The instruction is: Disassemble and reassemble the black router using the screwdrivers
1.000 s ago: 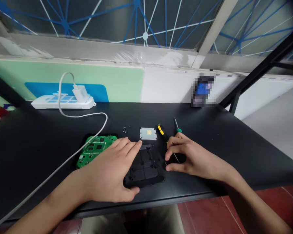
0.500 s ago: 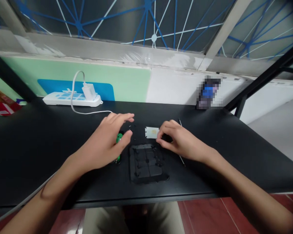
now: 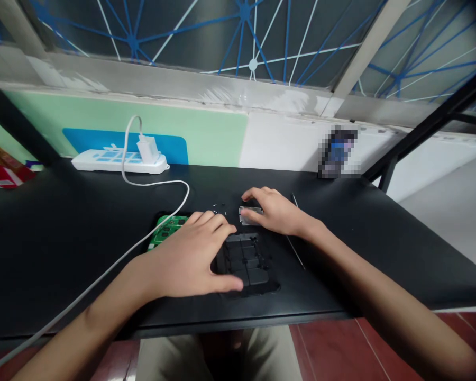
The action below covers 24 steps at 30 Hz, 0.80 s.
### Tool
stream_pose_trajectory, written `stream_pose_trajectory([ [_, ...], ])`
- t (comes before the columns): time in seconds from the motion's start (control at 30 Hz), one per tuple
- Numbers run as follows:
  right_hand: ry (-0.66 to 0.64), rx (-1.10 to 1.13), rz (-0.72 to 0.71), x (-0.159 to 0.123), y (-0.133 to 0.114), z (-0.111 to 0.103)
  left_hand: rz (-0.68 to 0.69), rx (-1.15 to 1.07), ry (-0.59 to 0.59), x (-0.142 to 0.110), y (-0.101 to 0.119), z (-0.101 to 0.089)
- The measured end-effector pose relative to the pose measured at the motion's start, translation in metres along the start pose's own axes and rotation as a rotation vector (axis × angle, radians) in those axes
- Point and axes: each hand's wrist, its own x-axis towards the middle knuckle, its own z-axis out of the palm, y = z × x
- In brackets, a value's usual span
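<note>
Passable beyond the right fingers (image 3: 253, 193), over tabletop (image 3: 226, 182) toward the wall. Obstructed beneath the right thumb by the metal plate (image 3: 247, 221); just beyond the left fingers (image 3: 215, 222), by tiny screws (image 3: 223, 204). Left of these, crossed by a white cable (image 3: 159, 226) over the circuit board (image 3: 164, 233). Narrow between left fingertips and right thumb.

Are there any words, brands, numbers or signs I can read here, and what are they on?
None can be read anywhere.
Red packet: marks too blurred to read.
Green circuit board: any print is too small to read.
Dark phone-like device: blurred into blocks, so unreadable.
Power strip: no readable words.
Silver plate: partly covered, no readable words.
</note>
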Motion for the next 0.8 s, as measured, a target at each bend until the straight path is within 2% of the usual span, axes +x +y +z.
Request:
stream_pose_trajectory([
  [0.13,-0.076,0.045,-0.036,-0.013,0.007,-0.006,-0.034,0.017,-0.076,-0.002,0.002,0.007],
  [0.5,-0.026,0.084,-0.076,-0.006,0.008,0.001,-0.04,0.009,-0.111,0.001,0.006,0.016],
  [0.7,0.004,0.268,-0.005,-0.01,0.008,-0.006,-0.047,-0.021,-0.089,0.002,0.002,0.019],
  [0.8,0.028,0.384,-0.006,-0.014,0.003,-0.012,-0.074,-0.061,-0.003,0.005,-0.001,0.018],
])
